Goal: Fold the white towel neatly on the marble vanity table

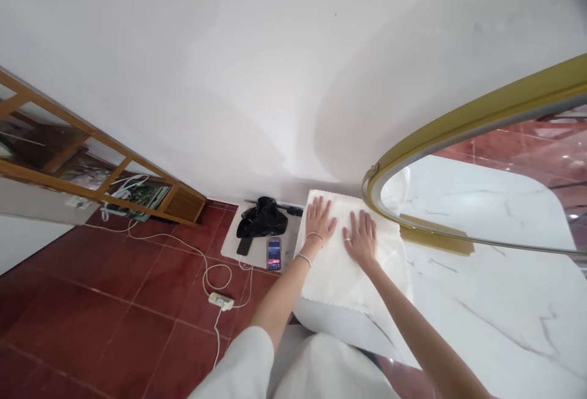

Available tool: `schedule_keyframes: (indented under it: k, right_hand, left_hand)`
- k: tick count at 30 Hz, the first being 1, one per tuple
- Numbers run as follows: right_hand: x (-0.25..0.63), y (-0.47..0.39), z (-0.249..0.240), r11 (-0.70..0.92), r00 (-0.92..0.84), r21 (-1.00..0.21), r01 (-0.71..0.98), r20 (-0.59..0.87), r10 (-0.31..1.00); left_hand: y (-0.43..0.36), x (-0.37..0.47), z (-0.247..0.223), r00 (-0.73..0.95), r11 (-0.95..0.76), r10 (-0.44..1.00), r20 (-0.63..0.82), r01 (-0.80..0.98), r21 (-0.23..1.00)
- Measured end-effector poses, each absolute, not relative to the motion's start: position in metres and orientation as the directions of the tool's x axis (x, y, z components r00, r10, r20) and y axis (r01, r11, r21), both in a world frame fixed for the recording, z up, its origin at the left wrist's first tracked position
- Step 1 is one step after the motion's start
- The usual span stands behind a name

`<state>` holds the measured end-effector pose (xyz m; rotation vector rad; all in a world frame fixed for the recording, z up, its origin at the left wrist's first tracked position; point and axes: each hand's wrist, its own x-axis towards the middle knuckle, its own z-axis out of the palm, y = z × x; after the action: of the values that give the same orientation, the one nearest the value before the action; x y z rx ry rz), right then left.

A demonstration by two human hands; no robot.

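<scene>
A white cloth (339, 270) with a scalloped edge lies spread over the left end of a white marble-patterned table (495, 307). My left hand (320, 222) rests palm down on its far left part, fingers stretched out. Bracelets circle that wrist. Flat on the same cloth, a little to the right, is my right hand (361, 240), its fingers extended and a ring on one of them. Neither hand grips anything. Faint creases show in the cloth around the hands.
A gold-framed round mirror (431, 124) stands on the table at right, close to my right hand. Down left are a black bag (262, 219), a phone (274, 253), and a power strip (221, 301) with cables on red tiles. A wooden shelf (96, 167) lines the wall.
</scene>
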<state>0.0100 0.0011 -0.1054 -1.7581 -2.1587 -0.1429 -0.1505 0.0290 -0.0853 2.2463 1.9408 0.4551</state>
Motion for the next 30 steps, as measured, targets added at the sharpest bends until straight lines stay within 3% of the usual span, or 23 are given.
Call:
schedule_keyframes:
  k: [3, 8, 13, 19, 24, 30]
  right_hand:
    - [0.0, 0.034, -0.104, 0.135, -0.093, -0.13, 0.982, 0.289, 0.953]
    - [-0.013, 0.075, -0.093, -0.018, 0.036, -0.145, 0.989, 0.118, 0.992]
    - [-0.015, 0.065, -0.095, 0.054, -0.031, -0.146, 0.988, 0.153, 0.988]
    - [-0.017, -0.025, -0.099, 0.26, -0.212, -0.153, 0.954, 0.272, 0.939]
    - [-0.012, -0.078, -0.094, 0.171, -0.125, -0.162, 0.972, 0.26, 0.958]
    - [-0.006, -0.02, -0.098, 0.143, -0.1, -0.141, 0.98, 0.277, 0.956]
  left_hand:
    - [0.058, -0.157, -0.081, 0.156, -0.189, 0.979, 0.13, 0.935, 0.299]
    - [0.079, -0.149, -0.071, 0.395, -0.393, 0.917, 0.054, 0.873, 0.289]
    - [0.047, -0.14, -0.074, 0.241, -0.251, 0.968, 0.072, 0.919, 0.305]
    - [-0.038, -0.159, -0.08, 0.191, -0.214, 0.976, 0.104, 0.931, 0.296]
    - [-0.075, -0.168, -0.081, 0.202, -0.225, 0.973, 0.111, 0.938, 0.263]
    - [-0.016, -0.163, -0.085, 0.179, -0.201, 0.978, 0.106, 0.943, 0.266]
